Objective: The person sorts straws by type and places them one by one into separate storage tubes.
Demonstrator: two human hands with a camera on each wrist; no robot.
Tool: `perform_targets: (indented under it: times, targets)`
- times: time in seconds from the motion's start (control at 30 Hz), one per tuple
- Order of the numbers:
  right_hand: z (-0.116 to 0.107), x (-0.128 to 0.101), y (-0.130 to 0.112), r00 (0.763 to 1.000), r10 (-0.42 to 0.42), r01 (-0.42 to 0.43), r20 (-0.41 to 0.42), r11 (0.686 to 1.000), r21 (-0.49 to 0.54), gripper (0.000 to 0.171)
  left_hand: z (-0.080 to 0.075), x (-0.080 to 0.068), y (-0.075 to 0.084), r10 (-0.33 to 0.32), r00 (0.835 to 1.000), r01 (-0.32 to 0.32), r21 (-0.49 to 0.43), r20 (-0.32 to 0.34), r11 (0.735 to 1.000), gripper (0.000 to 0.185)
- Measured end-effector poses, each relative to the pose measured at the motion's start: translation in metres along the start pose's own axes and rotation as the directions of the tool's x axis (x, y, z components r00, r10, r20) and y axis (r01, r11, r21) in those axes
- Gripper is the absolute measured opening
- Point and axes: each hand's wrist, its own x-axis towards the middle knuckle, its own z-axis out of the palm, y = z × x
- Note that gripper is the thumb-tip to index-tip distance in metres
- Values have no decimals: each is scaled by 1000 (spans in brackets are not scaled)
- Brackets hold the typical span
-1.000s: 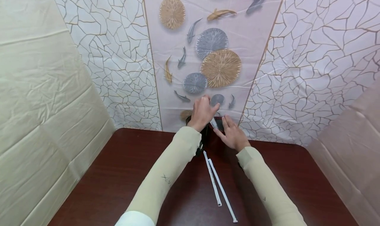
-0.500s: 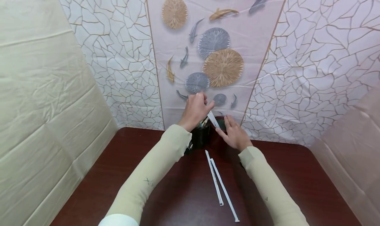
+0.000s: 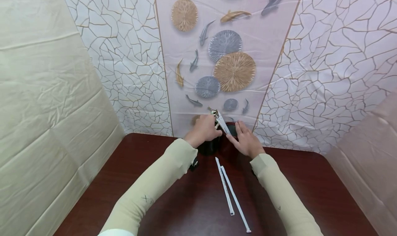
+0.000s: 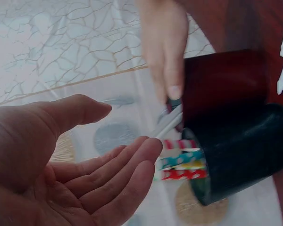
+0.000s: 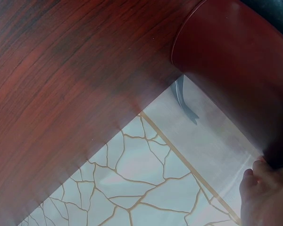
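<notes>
Left hand: the left hand (image 3: 203, 130) sits at the far edge of the table over the black cup (image 3: 210, 147); the left wrist view shows the palm open, fingers relaxed and loosely bent, holding nothing (image 4: 85, 174)
Right hand: the right hand (image 3: 246, 141) lies just to the 3 o'clock side of the cups, fingers stretched towards 11 o'clock; its fingertip (image 4: 173, 89) presses or pinches the lower part of a wrapped straw (image 3: 222, 122), and whether the thumb closes on it I cannot tell
Wrapped straw: white, slanted, its top leaning towards 11 o'clock above the cup mouth, its lower end down at the right fingertips, between the two hands
Striped straws: a bunch of coloured striped straws (image 4: 181, 162) sticks out of the black cup's mouth, just off the left fingertips
Cups: a dark red cup (image 5: 236, 70) stands touching or just beside the black one, on its 3 o'clock side, against the backdrop
Key relation: the wrapped straw's long axis runs from 5 o'clock up to 11 o'clock; the right hand has contact at its low end, while the left palm is nearer its upper end and the striped bunch
Loose straws: two more white wrapped straws (image 3: 229, 194) lie side by side on the table (image 3: 102, 181) at 6 o'clock from the cups, between the forearms, long axes running roughly 12 to 5 o'clock
Surroundings: a patterned backdrop (image 3: 223, 57) with fish and round discs rises behind the cups
</notes>
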Motion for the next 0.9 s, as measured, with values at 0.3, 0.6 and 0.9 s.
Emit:
perform_targets:
  times: [0.3, 0.6, 0.9]
  targets:
    - [0, 0, -1, 1000, 4, -4, -8, 1000, -2, 95, 48, -7, -10, -72, 992, 76, -40, 103, 996, 34]
    - [2, 1, 0, 1000, -1, 1, -17, 1000, -6, 96, 91, -15, -23, -129, 971, 168, -190, 203, 967, 26]
    - [2, 0, 0, 1000, -1, 1, -19, 1000, 5, 95, 127, -18, -30, -180, 951, 242, -243, 250, 939, 27]
